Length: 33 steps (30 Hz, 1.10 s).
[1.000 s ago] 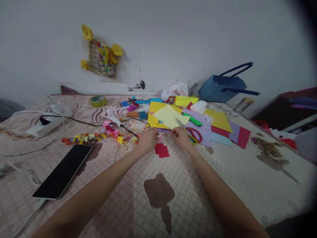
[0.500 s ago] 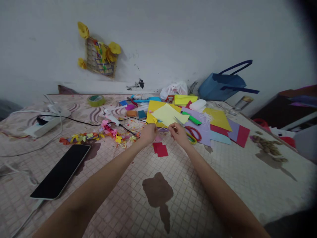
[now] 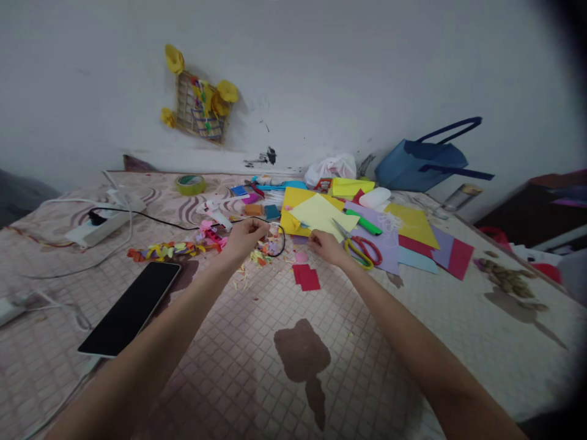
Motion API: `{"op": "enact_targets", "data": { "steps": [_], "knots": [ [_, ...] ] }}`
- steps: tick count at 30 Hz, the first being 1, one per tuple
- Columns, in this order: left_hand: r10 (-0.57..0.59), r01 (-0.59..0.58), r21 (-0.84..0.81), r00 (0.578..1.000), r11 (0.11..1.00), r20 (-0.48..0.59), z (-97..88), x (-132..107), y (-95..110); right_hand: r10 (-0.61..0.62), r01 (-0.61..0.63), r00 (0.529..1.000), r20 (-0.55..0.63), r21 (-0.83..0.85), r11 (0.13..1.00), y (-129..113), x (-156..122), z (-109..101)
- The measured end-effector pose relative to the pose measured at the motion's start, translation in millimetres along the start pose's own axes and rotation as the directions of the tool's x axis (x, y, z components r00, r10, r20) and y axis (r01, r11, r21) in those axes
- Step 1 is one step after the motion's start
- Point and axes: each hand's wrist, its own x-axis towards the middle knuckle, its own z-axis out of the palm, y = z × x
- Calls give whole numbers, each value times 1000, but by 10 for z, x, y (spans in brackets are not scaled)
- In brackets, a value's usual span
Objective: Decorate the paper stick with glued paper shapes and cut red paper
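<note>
My left hand [image 3: 246, 237] is held over the colored paper scraps [image 3: 261, 256], close to the white glue gun [image 3: 217, 214] and its black cord [image 3: 283, 241]. Its fingers are pinched together; what is in them, if anything, is too small to make out. My right hand [image 3: 324, 245] is also closed, at the front edge of a pale yellow sheet [image 3: 321, 214], left of the red and yellow scissors [image 3: 360, 252]. I cannot make out anything in its fingers. Between and below the hands lie a pink paper circle [image 3: 301, 257] and small red paper squares [image 3: 309, 278].
A phone [image 3: 132, 305] lies at left by a power strip [image 3: 105, 220]. Colored sheets [image 3: 415, 226], a green marker [image 3: 364, 221] and white string [image 3: 389, 223] lie at right. Green tape [image 3: 189, 184] and a blue bag [image 3: 417, 164] are at the back.
My hands have moved apart, the left one going left over the scraps. A thin white strand that spanned between them is no longer visible there. The view has shifted slightly left.
</note>
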Motion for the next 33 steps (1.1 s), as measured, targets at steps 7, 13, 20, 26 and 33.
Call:
{"op": "enact_targets", "data": {
  "steps": [7, 13, 20, 26, 33],
  "knots": [
    [-22, 22, -83, 1000, 996, 6, -52, -175, 44, -70, 71, 989, 133, -1, 998, -257, 139, 134],
    [-33, 31, -107, 999, 994, -9, -129, -260, 0, -109, 116, 986, 125, -53, 992, -358, 280, 77],
    [-53, 52, -91, 998, 994, -14, -236, -360, -89, -192, 193, 980, 61, -15, 981, -742, 650, 37],
    [-49, 50, -104, 999, 993, 6, -286, -419, -101, -266, 269, 961, 68, -27, 963, -880, 746, 79],
    [-73, 73, -115, 997, 991, 5, -296, -461, -165, -238, 246, 956, 174, -26, 969, -691, 322, -58]
  ]
}}
